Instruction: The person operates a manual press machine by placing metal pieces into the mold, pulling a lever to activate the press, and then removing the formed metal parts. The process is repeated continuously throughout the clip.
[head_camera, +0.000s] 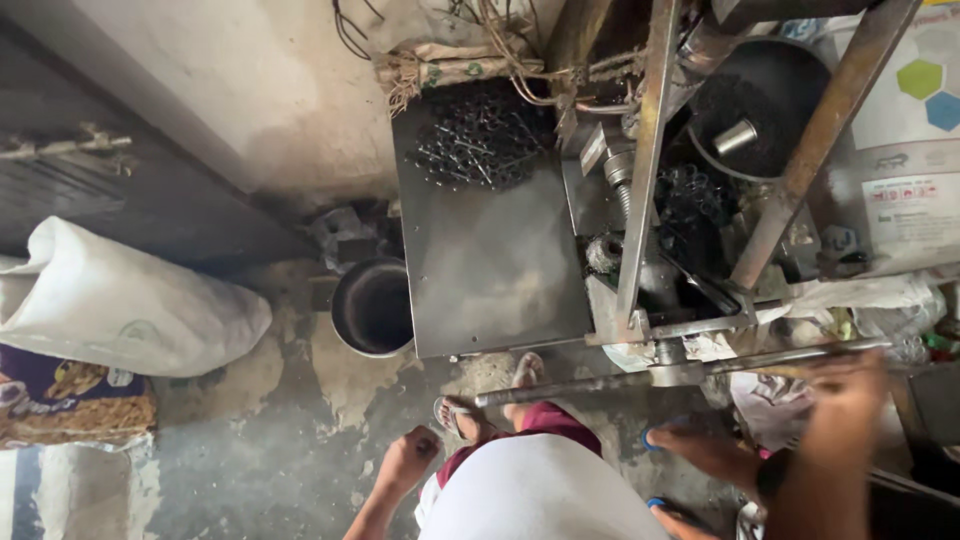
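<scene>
Here, the right hand (845, 385), blurred and seemingly closed around the long metal lever (640, 378) of a hand press (650, 200), risks slipping off it toward the sandalled feet (470, 415) below, while the left hand (408, 458) hangs curled into a loose fist, holding nothing.

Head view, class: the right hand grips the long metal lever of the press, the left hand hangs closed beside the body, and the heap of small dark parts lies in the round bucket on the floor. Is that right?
Not quite. The head view shows the heap on the flat metal tray, not in the bucket. The rest holds: the right hand, blurred, grips the lever, and the left hand hangs closed.
</scene>
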